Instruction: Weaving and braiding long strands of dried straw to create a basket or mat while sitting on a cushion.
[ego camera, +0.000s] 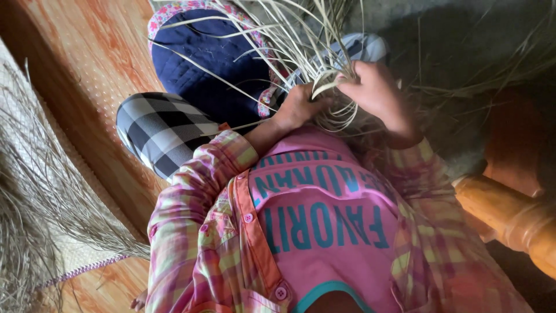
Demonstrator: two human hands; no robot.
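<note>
Both hands are busy in a bundle of pale dried fibre strands (315,55), which I will take as the landmark. Her left hand (301,107) sits at the near end of the bundle, fingers curled shut around a gathered bunch of strands. Her right hand (376,93) is just beside it, touching the same strands from the other side, fingers bent and pinching a few of them; the two hands nearly meet. From the hands the strands fan upward and outward in loose sprays. Beneath the bundle lies a dark blue quilted cushion (214,58) with a flowered border. Nearer to her than the bundle, a black-and-white checked cloth (159,130) covers a knee. Well apart from the bundle, at the far left, a woven mat (40,191) with frayed loose ends rests on the orange wood floor (87,64).
</note>
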